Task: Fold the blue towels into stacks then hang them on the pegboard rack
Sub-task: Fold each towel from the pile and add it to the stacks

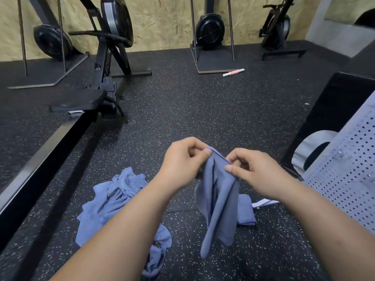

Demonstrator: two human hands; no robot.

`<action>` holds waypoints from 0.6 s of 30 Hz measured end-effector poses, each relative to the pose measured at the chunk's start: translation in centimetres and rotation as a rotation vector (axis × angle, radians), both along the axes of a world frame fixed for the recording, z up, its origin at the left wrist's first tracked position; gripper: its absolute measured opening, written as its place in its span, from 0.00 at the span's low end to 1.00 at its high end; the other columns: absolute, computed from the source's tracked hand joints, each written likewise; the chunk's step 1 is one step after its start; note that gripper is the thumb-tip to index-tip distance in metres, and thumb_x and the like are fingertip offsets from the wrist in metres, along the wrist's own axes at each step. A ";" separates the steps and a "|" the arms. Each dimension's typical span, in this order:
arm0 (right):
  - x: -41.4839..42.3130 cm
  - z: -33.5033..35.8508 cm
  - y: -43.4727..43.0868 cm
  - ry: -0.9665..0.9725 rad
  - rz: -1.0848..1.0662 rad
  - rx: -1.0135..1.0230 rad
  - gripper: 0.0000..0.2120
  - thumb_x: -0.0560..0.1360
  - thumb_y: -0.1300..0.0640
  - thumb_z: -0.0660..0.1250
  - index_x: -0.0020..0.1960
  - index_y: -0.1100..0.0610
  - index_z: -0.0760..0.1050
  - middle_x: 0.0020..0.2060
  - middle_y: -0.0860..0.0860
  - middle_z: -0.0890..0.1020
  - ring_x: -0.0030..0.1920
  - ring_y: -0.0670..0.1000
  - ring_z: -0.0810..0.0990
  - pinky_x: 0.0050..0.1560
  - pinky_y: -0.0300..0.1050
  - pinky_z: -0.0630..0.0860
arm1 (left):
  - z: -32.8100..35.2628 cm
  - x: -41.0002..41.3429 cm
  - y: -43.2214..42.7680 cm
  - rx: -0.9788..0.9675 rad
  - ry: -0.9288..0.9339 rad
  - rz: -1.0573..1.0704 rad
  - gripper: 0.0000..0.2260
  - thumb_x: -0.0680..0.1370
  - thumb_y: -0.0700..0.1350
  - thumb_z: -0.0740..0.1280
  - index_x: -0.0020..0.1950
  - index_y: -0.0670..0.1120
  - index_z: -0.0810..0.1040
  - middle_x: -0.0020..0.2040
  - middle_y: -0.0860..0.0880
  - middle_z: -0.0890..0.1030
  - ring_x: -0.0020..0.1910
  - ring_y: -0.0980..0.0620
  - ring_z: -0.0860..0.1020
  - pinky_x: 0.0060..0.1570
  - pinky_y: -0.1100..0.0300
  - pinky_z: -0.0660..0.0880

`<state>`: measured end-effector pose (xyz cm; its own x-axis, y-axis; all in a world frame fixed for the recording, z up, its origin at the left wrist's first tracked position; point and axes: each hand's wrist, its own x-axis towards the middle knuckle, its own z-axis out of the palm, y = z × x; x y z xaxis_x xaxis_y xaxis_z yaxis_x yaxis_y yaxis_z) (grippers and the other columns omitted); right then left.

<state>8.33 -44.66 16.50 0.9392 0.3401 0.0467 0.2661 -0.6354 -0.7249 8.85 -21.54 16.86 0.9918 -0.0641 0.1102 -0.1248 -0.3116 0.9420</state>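
Towel and heap: blue. Floor is seen black, speckled white. Pegboard is noted pale grey, dotted with holes.

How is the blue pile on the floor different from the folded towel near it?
The pile is crumpled and sprawling; the folded towel is flat with straight edges. The pile is far bigger than the folded towel. The pile lies left of the held towel; the folded towel right, partly behind it. Both are blue, on the floor.
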 end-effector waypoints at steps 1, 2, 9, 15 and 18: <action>0.0 0.0 -0.1 0.001 -0.008 -0.010 0.04 0.80 0.52 0.73 0.48 0.46 0.79 0.37 0.44 0.83 0.33 0.43 0.75 0.38 0.44 0.73 | 0.2 0.1 0.2 -0.062 0.014 0.043 0.03 0.82 0.41 0.73 0.48 0.44 0.84 0.31 0.45 0.81 0.27 0.50 0.76 0.29 0.57 0.75; 0.1 0.0 -0.3 -0.002 -0.019 -0.025 0.04 0.80 0.52 0.73 0.48 0.46 0.79 0.37 0.44 0.83 0.33 0.43 0.75 0.38 0.44 0.73 | 0.5 0.2 0.4 -0.115 0.021 0.082 0.03 0.82 0.40 0.73 0.49 0.43 0.84 0.30 0.46 0.80 0.27 0.50 0.76 0.28 0.59 0.74; 0.4 -0.2 -1.6 -0.065 -0.174 -0.214 0.06 0.80 0.51 0.73 0.46 0.45 0.78 0.36 0.43 0.83 0.38 0.44 0.81 0.44 0.47 0.78 | 0.5 0.9 2.3 -0.199 -0.004 0.471 0.03 0.81 0.42 0.73 0.49 0.43 0.85 0.31 0.50 0.82 0.27 0.53 0.76 0.29 0.62 0.74; 0.3 -0.2 -0.5 -0.143 -0.190 -0.109 0.04 0.81 0.51 0.71 0.47 0.45 0.78 0.37 0.40 0.81 0.39 0.42 0.79 0.42 0.40 0.72 | -1.6 0.3 1.9 0.432 0.001 0.164 0.14 0.79 0.50 0.73 0.64 0.57 0.80 0.36 0.56 0.84 0.39 0.56 0.82 0.49 0.57 0.79; -0.3 0.4 0.8 -0.166 -0.109 -0.083 0.03 0.80 0.52 0.72 0.48 0.44 0.80 0.38 0.39 0.83 0.40 0.42 0.80 0.45 0.39 0.74 | -1.4 -0.8 -0.2 0.365 -0.015 -0.154 0.19 0.80 0.48 0.75 0.69 0.58 0.79 0.36 0.58 0.84 0.35 0.60 0.80 0.47 0.58 0.79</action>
